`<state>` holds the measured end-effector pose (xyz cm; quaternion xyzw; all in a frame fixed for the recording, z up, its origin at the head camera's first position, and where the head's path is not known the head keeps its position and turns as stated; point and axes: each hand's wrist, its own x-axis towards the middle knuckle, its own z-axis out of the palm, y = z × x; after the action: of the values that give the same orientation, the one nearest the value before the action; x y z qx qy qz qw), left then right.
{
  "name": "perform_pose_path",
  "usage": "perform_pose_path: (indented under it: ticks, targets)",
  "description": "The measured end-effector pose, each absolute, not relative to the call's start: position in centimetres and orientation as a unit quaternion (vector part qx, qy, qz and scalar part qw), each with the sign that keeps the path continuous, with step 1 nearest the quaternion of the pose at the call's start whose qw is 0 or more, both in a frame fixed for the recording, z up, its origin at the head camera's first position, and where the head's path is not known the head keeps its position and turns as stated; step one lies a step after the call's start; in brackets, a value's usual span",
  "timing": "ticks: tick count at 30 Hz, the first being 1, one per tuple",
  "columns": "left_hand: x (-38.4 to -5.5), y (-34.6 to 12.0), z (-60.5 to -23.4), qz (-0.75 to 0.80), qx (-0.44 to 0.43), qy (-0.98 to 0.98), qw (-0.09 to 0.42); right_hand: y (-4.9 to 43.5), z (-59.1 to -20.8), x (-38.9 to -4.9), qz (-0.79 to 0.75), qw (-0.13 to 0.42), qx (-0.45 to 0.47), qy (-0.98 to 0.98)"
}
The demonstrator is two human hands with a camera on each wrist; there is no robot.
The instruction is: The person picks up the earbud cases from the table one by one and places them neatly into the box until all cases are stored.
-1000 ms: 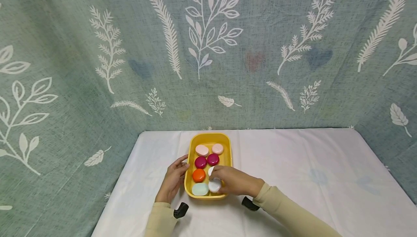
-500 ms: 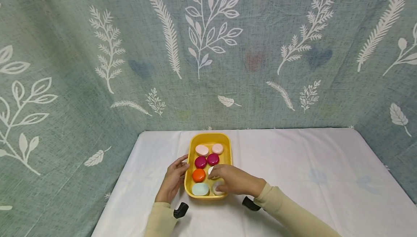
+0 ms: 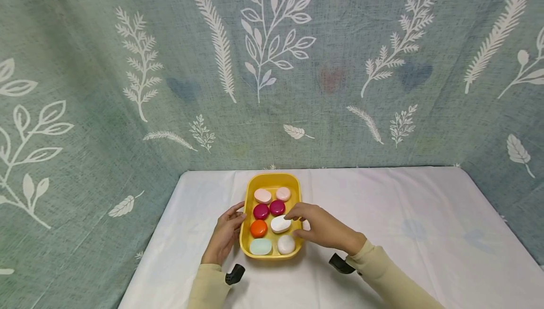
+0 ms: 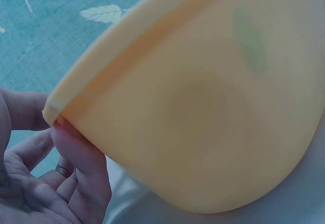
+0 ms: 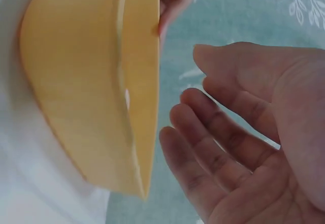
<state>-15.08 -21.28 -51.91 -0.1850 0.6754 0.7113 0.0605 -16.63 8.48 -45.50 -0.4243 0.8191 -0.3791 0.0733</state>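
Observation:
A yellow plastic tub (image 3: 272, 178) holds smooth bars that look like soap, set in two columns. From the far end come two pale pink bars (image 3: 263, 196), two magenta ones (image 3: 261, 211), an orange one (image 3: 258, 228) beside a white oval (image 3: 281, 224), and a mint bar (image 3: 260, 246) beside a greyish-white round one (image 3: 286, 244). My left hand (image 3: 226, 235) pinches the tub's left rim, thumb and finger on either side of it in the left wrist view. Over the right rim, my right hand (image 3: 324, 226) has relaxed, spread fingers and holds nothing.
The tub stands on a white cloth-covered table (image 3: 382, 233). Green patterned fabric (image 3: 323, 110) hangs behind and at both sides. A small black device sits at each wrist, the left one (image 3: 235, 274) near the tub's front corner.
My right hand has let go of the greyish-white round bar and drawn back to the right, uncovering it and the white oval. My left hand has stayed at the rim.

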Motion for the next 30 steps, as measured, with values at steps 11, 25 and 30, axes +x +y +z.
perform_pose_path:
  ticks: [11, 25, 30]
  targets:
    - [-15.2, -21.3, -52.1, 0.707, -0.187, 0.679, 0.063, 13.4, -46.6, -17.2, -0.401, 0.005, -0.393, 0.827]
    - [-15.2, -21.4, -51.9, 0.711, -0.184, 0.675, 0.067, 17.7, -47.8, -16.8, -0.409, -0.03, -0.345, 0.844]
    - [-15.1, -21.4, -51.8, 0.719, -0.177, 0.669, 0.065, 18.3, -47.7, -16.6, -0.411, -0.039, -0.329, 0.849]
